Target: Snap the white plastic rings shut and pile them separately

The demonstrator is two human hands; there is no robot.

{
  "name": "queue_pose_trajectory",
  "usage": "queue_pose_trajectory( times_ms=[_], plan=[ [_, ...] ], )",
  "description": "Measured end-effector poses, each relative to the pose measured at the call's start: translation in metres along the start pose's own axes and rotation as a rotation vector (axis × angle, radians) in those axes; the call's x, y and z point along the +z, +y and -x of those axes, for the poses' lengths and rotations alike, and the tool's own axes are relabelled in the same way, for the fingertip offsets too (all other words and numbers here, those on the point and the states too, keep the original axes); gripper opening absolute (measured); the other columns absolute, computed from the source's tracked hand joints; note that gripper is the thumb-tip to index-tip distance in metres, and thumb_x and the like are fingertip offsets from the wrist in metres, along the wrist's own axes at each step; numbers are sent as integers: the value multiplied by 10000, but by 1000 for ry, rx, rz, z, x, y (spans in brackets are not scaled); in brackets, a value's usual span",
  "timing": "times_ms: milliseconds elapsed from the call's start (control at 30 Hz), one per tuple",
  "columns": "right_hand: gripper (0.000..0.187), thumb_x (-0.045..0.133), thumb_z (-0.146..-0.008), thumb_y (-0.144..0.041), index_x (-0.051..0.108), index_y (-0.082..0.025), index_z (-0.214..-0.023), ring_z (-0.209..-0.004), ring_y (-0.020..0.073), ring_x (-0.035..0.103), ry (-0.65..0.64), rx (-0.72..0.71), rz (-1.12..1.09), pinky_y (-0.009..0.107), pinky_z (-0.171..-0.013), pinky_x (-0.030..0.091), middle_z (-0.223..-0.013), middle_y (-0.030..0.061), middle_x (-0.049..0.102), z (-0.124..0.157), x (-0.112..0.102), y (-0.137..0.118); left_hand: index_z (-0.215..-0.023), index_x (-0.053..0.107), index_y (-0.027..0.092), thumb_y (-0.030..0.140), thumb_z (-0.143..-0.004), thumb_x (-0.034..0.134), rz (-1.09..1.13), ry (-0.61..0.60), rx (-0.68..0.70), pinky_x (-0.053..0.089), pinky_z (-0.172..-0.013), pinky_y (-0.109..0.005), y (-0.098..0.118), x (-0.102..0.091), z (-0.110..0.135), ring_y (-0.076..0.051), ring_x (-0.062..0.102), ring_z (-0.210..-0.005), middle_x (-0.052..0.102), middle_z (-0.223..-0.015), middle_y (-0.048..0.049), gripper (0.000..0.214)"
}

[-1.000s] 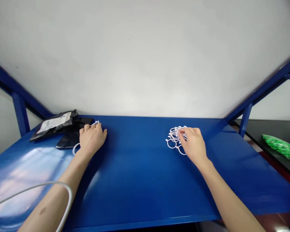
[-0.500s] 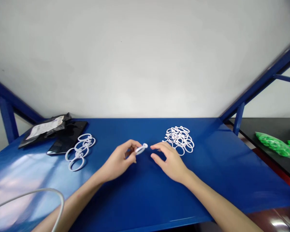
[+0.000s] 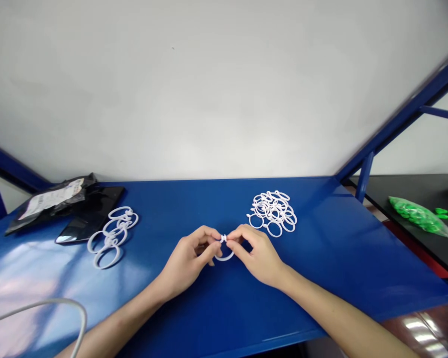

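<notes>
My left hand (image 3: 188, 258) and my right hand (image 3: 257, 253) meet at the middle of the blue table (image 3: 209, 308). Both pinch one white plastic ring (image 3: 224, 253) between thumb and fingers, at its small clasp end. A heap of several loose white rings (image 3: 272, 213) lies just beyond my right hand. A smaller group of white rings (image 3: 112, 234) lies to the left of my left hand, spread flat on the table.
A black packet with a white label (image 3: 50, 200) and a dark flat slab (image 3: 91, 214) sit at the back left. A white cable (image 3: 48, 304) curves over the near left corner. A green bag (image 3: 416, 215) lies on a black surface at right. Blue frame struts rise at both sides.
My hands left the two ring piles and came together at the table's middle. A single ring, first in the left hand alone, is now pinched by both hands.
</notes>
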State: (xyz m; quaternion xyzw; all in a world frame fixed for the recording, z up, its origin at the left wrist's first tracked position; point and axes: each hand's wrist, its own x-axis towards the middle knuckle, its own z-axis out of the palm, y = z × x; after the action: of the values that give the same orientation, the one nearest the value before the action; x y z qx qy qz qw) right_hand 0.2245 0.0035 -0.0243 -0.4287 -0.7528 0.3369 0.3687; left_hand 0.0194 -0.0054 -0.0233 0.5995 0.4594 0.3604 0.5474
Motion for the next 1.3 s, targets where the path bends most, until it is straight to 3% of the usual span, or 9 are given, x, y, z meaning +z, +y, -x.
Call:
queue_pose_trajectory(
  times_ms=[200,400,633,800,900,1000,1133,1233,1300],
  plan=[
    [140,620,-1004,-277,691,-237,-891,-810,163,643,-23,-57,-17,299,-747,496,-853,-2,696,-1,-1,-1,-946,717,179,434,-914,656,-71,51,18,528,-635,-266,-4,-2,-1,-138,633,-655,737,-873,-44,264],
    [159,637,-1001,-274,680,-228,-855,-802,163,627,-56,-81,-48,305,-750,488,-836,0,678,2,1,4,-919,781,185,416,-897,662,-219,83,46,475,-566,-239,-11,0,1,-143,613,-586,709,-679,-21,261],
    [145,603,-1022,-242,648,-222,-886,-838,169,602,-80,-165,-15,307,-773,483,-871,9,665,5,3,10,-885,803,217,331,-906,670,-397,112,231,421,-527,-203,-13,-1,2,-106,560,-520,675,-606,25,177],
    [123,616,-1012,-218,637,-226,-891,-841,175,611,-87,-156,61,306,-766,479,-866,4,678,1,4,9,-937,777,235,259,-929,656,-527,78,381,475,-593,-191,-13,-6,-2,-101,619,-580,751,-738,34,124],
    [82,630,-1009,-226,648,-230,-929,-852,182,621,-80,-192,139,316,-787,484,-893,6,704,-1,2,11,-1008,762,240,265,-953,621,-607,55,457,534,-685,-206,-14,-13,-8,-129,703,-717,792,-888,6,154],
    [85,624,-1016,-229,653,-226,-937,-862,187,629,-7,-273,238,342,-849,483,-910,10,722,-6,-6,15,-1082,754,241,309,-969,575,-836,167,473,561,-869,-298,-10,-40,-14,-212,735,-961,792,-1064,-47,222],
    [93,608,-1021,-234,667,-213,-952,-891,219,620,204,-303,469,361,-843,494,-920,39,728,-16,-30,25,-1196,722,170,243,-966,467,-1308,469,189,528,-917,-441,2,-107,-13,-337,674,-1069,751,-1132,-153,351],
    [113,596,-1018,-233,681,-208,-948,-928,258,609,343,-221,675,393,-843,508,-939,60,745,-23,-51,36,-1265,680,150,147,-916,441,-1522,447,-44,508,-837,-470,5,-155,-4,-388,635,-1072,724,-1138,-183,423],
    [113,611,-997,-220,690,-207,-918,-934,289,603,355,-121,792,412,-807,520,-931,72,753,-26,-61,44,-1240,690,179,108,-880,450,-1530,392,-162,491,-803,-459,1,-173,1,-399,639,-1074,731,-1140,-176,438]
  ],
)
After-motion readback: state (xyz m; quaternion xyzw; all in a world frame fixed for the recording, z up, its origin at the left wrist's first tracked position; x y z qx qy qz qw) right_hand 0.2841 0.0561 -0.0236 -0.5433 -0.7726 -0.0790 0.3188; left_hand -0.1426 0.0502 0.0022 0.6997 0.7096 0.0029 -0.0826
